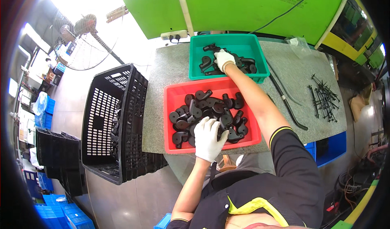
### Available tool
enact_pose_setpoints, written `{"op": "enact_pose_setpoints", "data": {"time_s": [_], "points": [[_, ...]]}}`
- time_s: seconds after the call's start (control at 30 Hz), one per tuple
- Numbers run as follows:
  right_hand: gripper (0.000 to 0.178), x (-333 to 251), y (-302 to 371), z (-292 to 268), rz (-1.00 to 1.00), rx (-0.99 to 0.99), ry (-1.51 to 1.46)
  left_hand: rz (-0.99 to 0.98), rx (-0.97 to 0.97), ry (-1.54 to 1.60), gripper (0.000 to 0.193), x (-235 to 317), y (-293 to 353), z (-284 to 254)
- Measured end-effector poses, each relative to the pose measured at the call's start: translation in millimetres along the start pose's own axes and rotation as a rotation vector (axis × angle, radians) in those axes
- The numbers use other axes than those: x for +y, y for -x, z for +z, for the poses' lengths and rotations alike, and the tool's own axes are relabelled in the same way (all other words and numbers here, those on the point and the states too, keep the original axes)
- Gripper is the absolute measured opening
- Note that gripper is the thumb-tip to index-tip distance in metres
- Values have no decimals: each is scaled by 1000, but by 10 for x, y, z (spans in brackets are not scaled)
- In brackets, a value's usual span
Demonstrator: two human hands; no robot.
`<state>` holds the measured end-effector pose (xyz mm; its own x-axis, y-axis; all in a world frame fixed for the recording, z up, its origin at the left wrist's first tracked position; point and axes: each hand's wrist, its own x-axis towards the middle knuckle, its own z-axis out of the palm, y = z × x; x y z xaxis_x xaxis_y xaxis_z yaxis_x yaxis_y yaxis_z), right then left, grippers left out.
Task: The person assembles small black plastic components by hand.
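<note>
A red tray (174,94) on the grey tabletop holds many black, rounded plastic parts (203,103) with short stubs. Over its near side is my left hand (208,139) in a white glove, thumb apart from the fingers, holding nothing that I can see. Farther back, a green tray (260,54) holds more black curved parts (206,62). My right hand (224,59), also gloved in white, reaches into it with bent fingers closed at a black plastic part (210,47). The hand hides some of that part and its neighbours.
A tall black slotted crate (97,123) with black parts stands left of the table. Thin black rods (324,97) lie at the table's right, near a bent black tube (290,111) and a clear plastic bag (298,46). Below the right edge is a blue bin (335,149).
</note>
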<state>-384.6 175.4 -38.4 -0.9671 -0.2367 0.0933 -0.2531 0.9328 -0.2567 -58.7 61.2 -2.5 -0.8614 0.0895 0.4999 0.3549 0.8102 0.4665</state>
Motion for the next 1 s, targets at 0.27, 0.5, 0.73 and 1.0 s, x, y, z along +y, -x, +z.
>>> {"op": "enact_pose_setpoints", "data": {"time_s": [0.27,0.5,0.73,1.0], "points": [[20,73,-72,-291,-174,-15,-97,12,5,-12,43,-8,-23,-31],[25,27,-88,-92,-174,12,178,16,5,1,43,3,-12,9],[14,140,-92,-392,-428,381,106,-3,13,-31,57,26,-40,-35],[7,-356,1178,-1041,-507,253,-579,-96,167,104,99,-67,-38,-61]]}}
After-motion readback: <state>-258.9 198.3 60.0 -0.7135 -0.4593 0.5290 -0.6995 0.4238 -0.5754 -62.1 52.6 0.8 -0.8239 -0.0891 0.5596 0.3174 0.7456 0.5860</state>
